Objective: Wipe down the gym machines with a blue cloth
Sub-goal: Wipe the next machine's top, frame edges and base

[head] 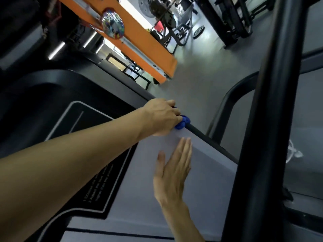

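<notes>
Gripping the bunched blue cloth (182, 122) in curled fingers, your left hand (160, 117) presses it against the black edge rail (206, 134) of the gym machine's grey panel (201, 189). Your right hand (173, 173) lies flat on that panel just below, fingers straight and together, thumb spread apart, holding nothing.

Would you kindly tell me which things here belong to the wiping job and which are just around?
In the job:
- blue cloth
- left hand gripping it
- right hand flat on the grey panel
- black edge bar

Just around:
- orange beam
- weight plate
- black post
</notes>
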Available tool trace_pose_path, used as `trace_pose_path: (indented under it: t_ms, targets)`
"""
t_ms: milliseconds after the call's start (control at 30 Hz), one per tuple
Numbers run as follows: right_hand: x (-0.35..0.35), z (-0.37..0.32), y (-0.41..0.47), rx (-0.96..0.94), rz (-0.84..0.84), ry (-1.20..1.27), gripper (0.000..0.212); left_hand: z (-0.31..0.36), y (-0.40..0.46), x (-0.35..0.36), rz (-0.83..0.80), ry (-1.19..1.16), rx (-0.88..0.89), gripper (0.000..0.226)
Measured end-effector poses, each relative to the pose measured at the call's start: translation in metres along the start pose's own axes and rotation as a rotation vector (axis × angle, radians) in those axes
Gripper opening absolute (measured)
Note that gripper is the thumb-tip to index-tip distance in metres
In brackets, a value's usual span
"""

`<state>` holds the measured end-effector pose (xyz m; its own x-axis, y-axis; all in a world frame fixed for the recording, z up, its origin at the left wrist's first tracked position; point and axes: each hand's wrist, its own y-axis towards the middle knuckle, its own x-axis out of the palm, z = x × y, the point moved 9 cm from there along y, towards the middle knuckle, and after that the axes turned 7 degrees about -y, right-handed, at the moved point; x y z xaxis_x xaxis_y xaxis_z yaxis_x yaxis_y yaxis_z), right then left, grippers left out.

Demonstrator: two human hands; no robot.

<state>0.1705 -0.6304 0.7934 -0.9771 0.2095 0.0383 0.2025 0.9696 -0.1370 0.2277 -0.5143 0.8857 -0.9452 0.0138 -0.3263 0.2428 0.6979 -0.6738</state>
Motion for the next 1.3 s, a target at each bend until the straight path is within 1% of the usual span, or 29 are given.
trace_pose_path:
  t_ms: [100, 200, 367, 500, 600, 733, 800, 867, 933, 1000, 1033, 1133, 1233, 1300]
  targets:
    - [0.003, -0.032, -0.028, -0.053, -0.043, 0.034, 0.078, -0.017, -0.027, -0.014, 0.035, 0.053, -0.057, 0.042]
    - [0.009, -0.061, -0.046, -0.075, -0.062, 0.048, 0.077, -0.022, -0.050, -0.029, 0.048, 0.078, -0.073, 0.042]
    - [-0.004, -0.097, -0.035, -0.075, 0.049, 0.128, 0.073, -0.033, -0.091, -0.046, 0.116, 0.124, -0.134, 0.042]
    - [-0.019, -0.119, -0.003, -0.075, 0.092, 0.129, 0.065, -0.071, -0.128, -0.064, 0.151, 0.185, -0.273, 0.044]
    - [-0.017, -0.136, 0.017, -0.058, 0.039, 0.119, 0.061, -0.103, -0.150, -0.079, 0.131, 0.165, -0.358, 0.046]
    - [-0.010, -0.154, 0.023, -0.116, -0.014, -0.035, 0.062, -0.156, -0.171, -0.083, 0.087, 0.121, -0.459, 0.047]
    - [-0.009, -0.160, 0.029, -0.144, -0.036, -0.065, 0.063, -0.182, -0.180, -0.083, 0.094, 0.132, -0.505, 0.048]
    - [-0.009, -0.164, 0.037, -0.182, -0.052, -0.070, 0.064, -0.197, -0.185, -0.079, 0.099, 0.089, -0.544, 0.048]
    - [-0.010, -0.162, 0.045, -0.220, -0.059, -0.066, 0.068, -0.194, -0.180, -0.072, 0.096, -0.030, -0.549, 0.045]
    - [-0.008, -0.153, 0.051, -0.233, -0.074, -0.058, 0.077, -0.186, -0.171, -0.065, 0.081, -0.182, -0.562, 0.042]
    - [-0.007, -0.147, 0.056, -0.228, -0.084, -0.055, 0.080, -0.185, -0.164, -0.065, 0.075, -0.211, -0.567, 0.043]
    - [-0.008, -0.115, 0.069, -0.139, -0.107, -0.051, 0.080, -0.171, -0.135, -0.064, 0.056, -0.179, -0.544, 0.050]
    - [-0.009, -0.087, 0.077, -0.013, -0.155, -0.054, 0.090, -0.135, -0.099, -0.052, 0.029, -0.127, -0.505, 0.044]
    - [-0.008, -0.082, 0.079, 0.019, -0.193, -0.054, 0.091, -0.112, -0.078, -0.039, -0.017, -0.101, -0.482, 0.041]
